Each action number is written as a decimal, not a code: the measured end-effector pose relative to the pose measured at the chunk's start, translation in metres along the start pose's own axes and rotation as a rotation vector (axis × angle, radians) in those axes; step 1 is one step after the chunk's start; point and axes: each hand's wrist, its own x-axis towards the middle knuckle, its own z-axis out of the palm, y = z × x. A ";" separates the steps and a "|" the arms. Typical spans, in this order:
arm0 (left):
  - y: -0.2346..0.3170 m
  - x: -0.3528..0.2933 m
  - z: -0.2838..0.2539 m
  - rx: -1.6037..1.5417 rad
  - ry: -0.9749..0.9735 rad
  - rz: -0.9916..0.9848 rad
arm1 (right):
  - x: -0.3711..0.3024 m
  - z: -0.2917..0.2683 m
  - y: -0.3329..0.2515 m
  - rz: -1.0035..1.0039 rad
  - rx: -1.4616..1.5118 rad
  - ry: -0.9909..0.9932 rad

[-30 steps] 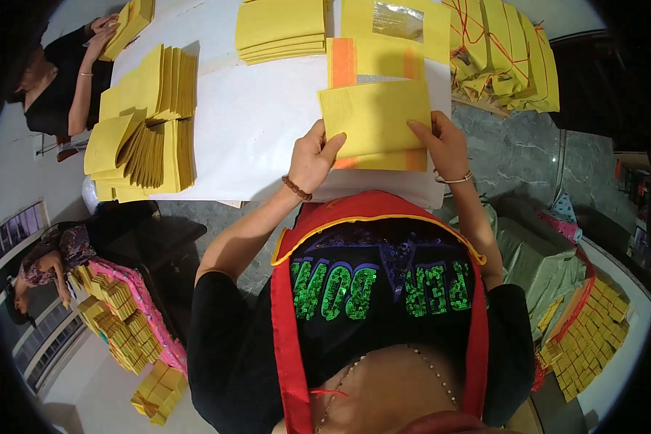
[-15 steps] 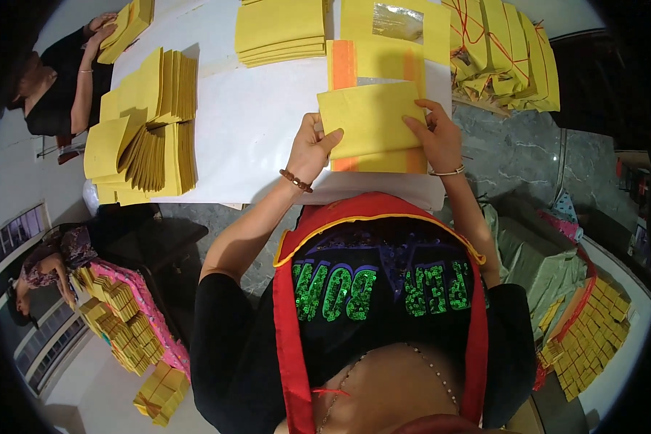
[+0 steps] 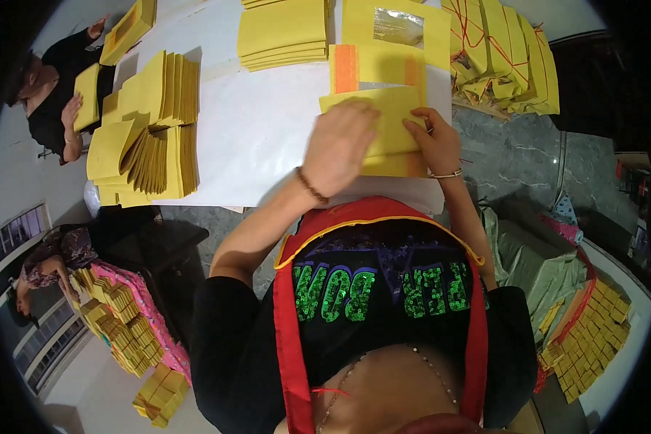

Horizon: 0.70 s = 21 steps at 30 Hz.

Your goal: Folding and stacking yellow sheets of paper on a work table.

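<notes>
A folded sheet of yellow paper (image 3: 394,130) lies near the front edge of the white table, on top of yellow paper with orange bands (image 3: 345,66). My left hand (image 3: 342,141) is over the left part of the fold; motion blurs it and its fingertips are hard to make out. At the fold's right edge, my right hand (image 3: 435,141) pinches the paper, thumb on top and fingers along the side. Just beyond is a yellow sheet with a silver foil patch (image 3: 398,26).
Stacks of folded yellow paper stand at the table's left (image 3: 148,137) and back (image 3: 282,36). A co-worker (image 3: 50,101) at the far left holds a yellow bundle (image 3: 87,98). Red-tied yellow bundles (image 3: 506,50) lie at the right. Another person (image 3: 47,267) bends at lower left.
My left hand has left the fold's left edge and moved right, onto its top. My right hand stays at the right edge. The co-worker has drawn a yellow bundle closer.
</notes>
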 end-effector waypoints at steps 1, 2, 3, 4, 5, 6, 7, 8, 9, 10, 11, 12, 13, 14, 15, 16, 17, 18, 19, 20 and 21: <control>0.004 0.006 0.010 0.059 -0.059 0.067 | 0.000 0.000 -0.001 0.001 -0.001 0.001; 0.000 0.008 0.019 0.057 -0.060 0.068 | -0.001 0.000 -0.002 0.028 0.007 -0.010; -0.008 0.007 0.030 0.173 -0.101 0.044 | 0.000 0.000 -0.003 0.053 0.018 -0.020; -0.011 0.007 0.037 0.288 -0.142 0.024 | 0.000 0.000 -0.001 0.057 0.021 -0.013; -0.014 0.005 0.042 0.288 -0.146 0.031 | -0.001 0.001 0.001 0.038 0.018 -0.012; -0.018 0.002 0.043 0.322 -0.158 0.036 | 0.000 0.002 -0.002 0.023 0.011 -0.015; -0.020 0.001 0.045 0.356 -0.171 0.039 | 0.000 -0.001 -0.006 0.030 0.012 -0.014; -0.022 0.000 0.048 0.353 -0.177 0.040 | 0.000 -0.006 -0.011 0.086 -0.045 -0.080; -0.023 0.000 0.049 0.369 -0.201 0.036 | 0.000 -0.009 -0.019 0.140 -0.102 -0.146; -0.024 0.000 0.050 0.385 -0.225 0.031 | -0.003 -0.007 -0.022 0.145 -0.101 -0.147; -0.025 0.001 0.050 0.384 -0.230 0.031 | -0.005 -0.005 -0.025 -0.101 -0.314 0.017; -0.025 0.000 0.051 0.373 -0.228 0.028 | -0.007 -0.003 -0.029 -0.347 -0.526 0.181; -0.025 0.000 0.051 0.362 -0.226 0.025 | -0.004 -0.002 -0.034 -0.342 -0.525 0.177; -0.025 -0.001 0.051 0.360 -0.232 0.024 | 0.001 -0.002 -0.041 -0.522 -0.580 0.048; -0.025 0.001 0.050 0.361 -0.247 0.025 | 0.006 -0.002 -0.044 -0.700 -0.634 -0.080; -0.025 0.002 0.049 0.362 -0.261 0.026 | 0.006 0.001 -0.038 -0.693 -0.637 -0.080; -0.026 0.000 0.049 0.358 -0.264 0.031 | 0.003 0.007 -0.027 -0.638 -0.610 -0.144; -0.027 -0.002 0.050 0.306 -0.235 0.018 | 0.004 0.011 -0.021 -0.591 -0.578 -0.209; -0.028 -0.004 0.050 0.254 -0.205 0.007 | 0.005 0.014 -0.016 -0.592 -0.578 -0.208; -0.030 -0.002 0.050 0.255 -0.203 0.007 | 0.006 0.017 -0.013 -0.591 -0.585 -0.194; -0.032 -0.002 0.050 0.190 -0.165 -0.008 | 0.005 0.018 -0.012 -0.587 -0.592 -0.184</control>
